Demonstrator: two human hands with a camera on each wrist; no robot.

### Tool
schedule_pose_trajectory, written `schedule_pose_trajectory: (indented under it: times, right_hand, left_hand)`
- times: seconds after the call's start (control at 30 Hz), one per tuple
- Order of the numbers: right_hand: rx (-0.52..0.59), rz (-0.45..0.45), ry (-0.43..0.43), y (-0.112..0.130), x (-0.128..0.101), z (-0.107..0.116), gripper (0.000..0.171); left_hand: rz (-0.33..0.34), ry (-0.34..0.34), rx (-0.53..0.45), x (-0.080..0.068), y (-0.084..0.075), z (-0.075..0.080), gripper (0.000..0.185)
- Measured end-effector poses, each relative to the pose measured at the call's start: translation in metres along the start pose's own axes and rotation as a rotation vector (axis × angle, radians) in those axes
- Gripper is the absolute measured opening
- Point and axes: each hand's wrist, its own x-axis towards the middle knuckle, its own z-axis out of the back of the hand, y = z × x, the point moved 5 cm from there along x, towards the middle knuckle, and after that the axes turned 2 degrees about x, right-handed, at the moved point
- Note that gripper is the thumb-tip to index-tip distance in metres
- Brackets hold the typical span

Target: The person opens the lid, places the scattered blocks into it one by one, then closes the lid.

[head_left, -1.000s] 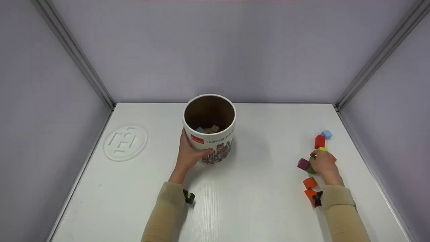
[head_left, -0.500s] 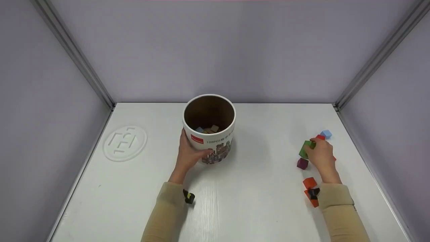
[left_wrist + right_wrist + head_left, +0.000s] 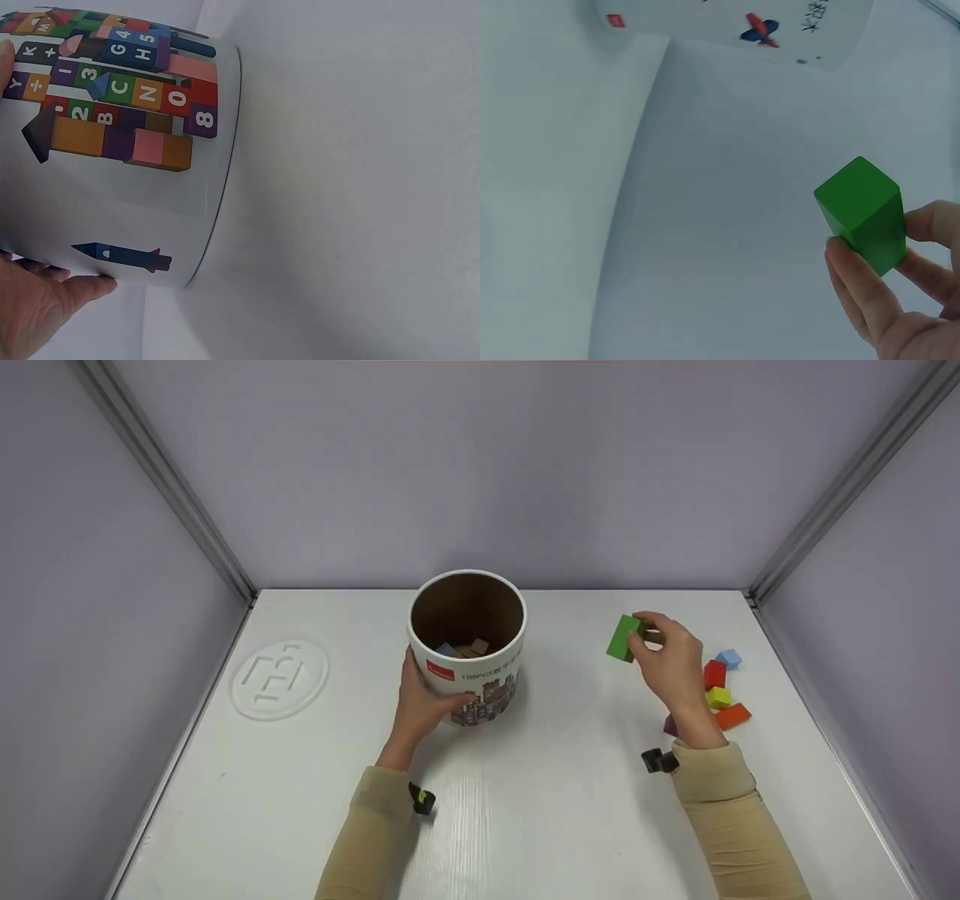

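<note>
Green block point(image 3: 623, 640), pinched by the right hand point(image 3: 670, 661), could drop if that hold loosens; the left hand point(image 3: 420, 710) grips the tub point(image 3: 496, 690), which a knock could tip

Block point(image 3: 866, 206) looks like smooth matt painted wood, tub point(image 3: 135, 206) smooth and glossy outside, counter point(image 3: 555, 802) smooth with a slight sheen, sleeves point(image 3: 367, 825) matt cloth, rails point(image 3: 169, 487) dull metal, back wall point(image 3: 480, 472) matt.

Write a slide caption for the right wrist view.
Right hand pinches a green block, white printed tub partly visible at the picture's top.
</note>
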Motion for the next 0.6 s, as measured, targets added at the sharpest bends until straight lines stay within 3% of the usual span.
schedule_pose_trajectory:
  times: [0.37,0.6]
  right_hand:
    - [0.238,0.282,-0.047,0.079,0.012,-0.031,0.027]
    - [0.269,0.402,0.009,0.105,0.012,-0.066,0.022]
  left_hand:
    - [-0.004,0.003,-0.023,-0.001,-0.002,-0.001,0.13]
    - [0.01,0.015,-0.028,-0.008,-0.035,0.006,0.124]
